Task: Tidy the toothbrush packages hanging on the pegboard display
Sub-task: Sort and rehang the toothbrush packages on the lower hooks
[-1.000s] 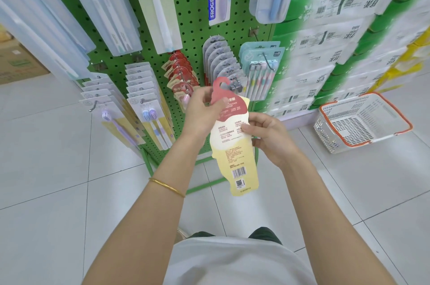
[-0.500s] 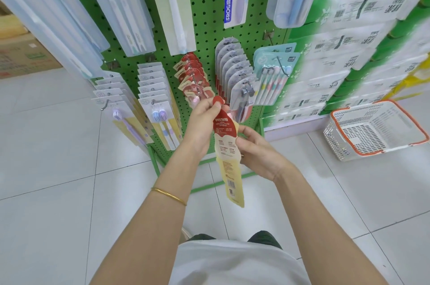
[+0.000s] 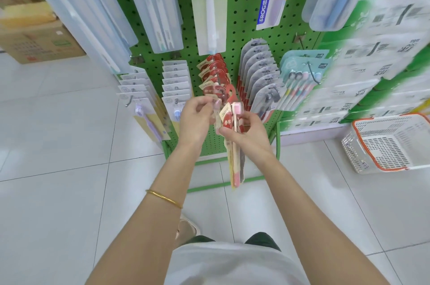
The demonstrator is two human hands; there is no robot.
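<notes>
A red and yellow toothbrush package [image 3: 233, 145] hangs edge-on in front of the green pegboard [image 3: 244, 35], its red hook end just below the row of matching red packages [image 3: 214, 75]. My right hand [image 3: 246, 133] grips its upper part from the right. My left hand [image 3: 197, 114] is at the front red package on the peg, its curled fingers pinching that package's clear blister. Rows of white [image 3: 175, 82], grey [image 3: 260, 72] and teal [image 3: 300, 79] toothbrush packs hang beside them.
Long clear toothbrush cases [image 3: 160, 5] hang on the upper pegs. Stacked tissue packs [image 3: 372, 63] stand to the right, with a white and orange shopping basket [image 3: 391, 142] on the tiled floor. Cardboard boxes [image 3: 35, 35] sit at the far left.
The package turned from flat-on to edge-on and moved up toward the red row. My left hand let go of its hook end and went to the front hanging package.
</notes>
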